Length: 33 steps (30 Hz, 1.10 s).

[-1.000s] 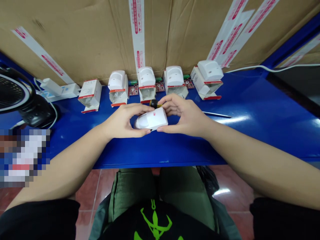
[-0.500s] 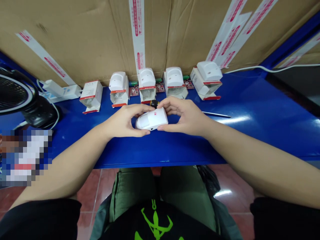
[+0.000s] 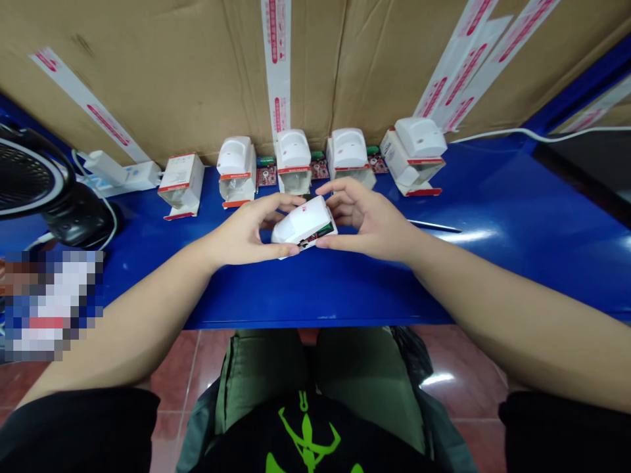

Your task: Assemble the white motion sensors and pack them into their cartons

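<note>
Between my two hands is a white motion detector (image 3: 299, 225), held just above the blue table. Its cover is parted from its base at the right end, and a green and red circuit board (image 3: 321, 232) shows in the gap. My left hand (image 3: 251, 231) grips the rounded left end, thumb on the near edge. The other end is pinched by my right hand (image 3: 367, 220), with the thumb at the lower right corner and fingers along the far side. A dark screwdriver handle (image 3: 308, 197) is mostly hidden behind the detector.
Along the cardboard wall stand small boxes (image 3: 181, 184), several with a white detector (image 3: 294, 148) on top and red circuit boards (image 3: 267, 176) between them. A black fan (image 3: 73, 213) and power strip (image 3: 133, 177) are at left. A thin dark rod (image 3: 436, 226) lies right of my hand.
The detector's cover has tilted up at the right end, opening a gap that exposes the circuit board. Both hands have stayed on the detector.
</note>
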Tool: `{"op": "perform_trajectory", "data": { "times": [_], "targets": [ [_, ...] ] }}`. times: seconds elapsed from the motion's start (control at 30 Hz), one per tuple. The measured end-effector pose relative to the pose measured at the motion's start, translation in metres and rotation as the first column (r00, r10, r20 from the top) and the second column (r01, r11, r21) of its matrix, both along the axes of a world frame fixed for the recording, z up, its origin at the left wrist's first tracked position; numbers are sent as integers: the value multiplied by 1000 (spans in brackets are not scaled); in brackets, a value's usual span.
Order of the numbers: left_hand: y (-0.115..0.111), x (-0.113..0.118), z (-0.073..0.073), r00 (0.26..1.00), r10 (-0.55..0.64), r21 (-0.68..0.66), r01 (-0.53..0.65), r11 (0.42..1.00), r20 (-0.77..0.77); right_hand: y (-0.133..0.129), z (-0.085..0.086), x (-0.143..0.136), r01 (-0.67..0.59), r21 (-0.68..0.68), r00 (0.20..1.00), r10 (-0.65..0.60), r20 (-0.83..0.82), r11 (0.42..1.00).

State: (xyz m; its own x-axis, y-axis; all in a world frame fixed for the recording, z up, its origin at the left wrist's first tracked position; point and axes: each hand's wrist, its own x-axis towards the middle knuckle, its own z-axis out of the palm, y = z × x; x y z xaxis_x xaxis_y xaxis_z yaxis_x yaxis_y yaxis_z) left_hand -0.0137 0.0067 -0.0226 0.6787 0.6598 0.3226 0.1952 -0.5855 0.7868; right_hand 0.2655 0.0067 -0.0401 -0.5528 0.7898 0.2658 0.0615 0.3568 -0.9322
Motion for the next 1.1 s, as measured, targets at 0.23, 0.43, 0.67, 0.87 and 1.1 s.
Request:
{"op": "perform_trajectory", "data": {
  "times": [0.23,0.43,0.67,0.87,1.1],
  "targets": [
    [0,-2,-1,998,15,91,-10,996,-57,1,0,2,21,-33,1000,-21,20,999],
    [3,0,-6,996,-1,180,16,983,-86,-2,3,-1,5,-46,1000,-4,26,999],
    [9,-2,-8,987,1,350,55,935,-159,-1,3,0,23,-81,999,-20,43,996],
    [7,-2,-2,975,-26,430,120,895,-219,-2,3,-1,27,-64,999,-25,41,998],
    [4,1,0,974,-16,391,105,914,-224,-5,1,-5,14,38,998,-16,57,999]
  ]
}}
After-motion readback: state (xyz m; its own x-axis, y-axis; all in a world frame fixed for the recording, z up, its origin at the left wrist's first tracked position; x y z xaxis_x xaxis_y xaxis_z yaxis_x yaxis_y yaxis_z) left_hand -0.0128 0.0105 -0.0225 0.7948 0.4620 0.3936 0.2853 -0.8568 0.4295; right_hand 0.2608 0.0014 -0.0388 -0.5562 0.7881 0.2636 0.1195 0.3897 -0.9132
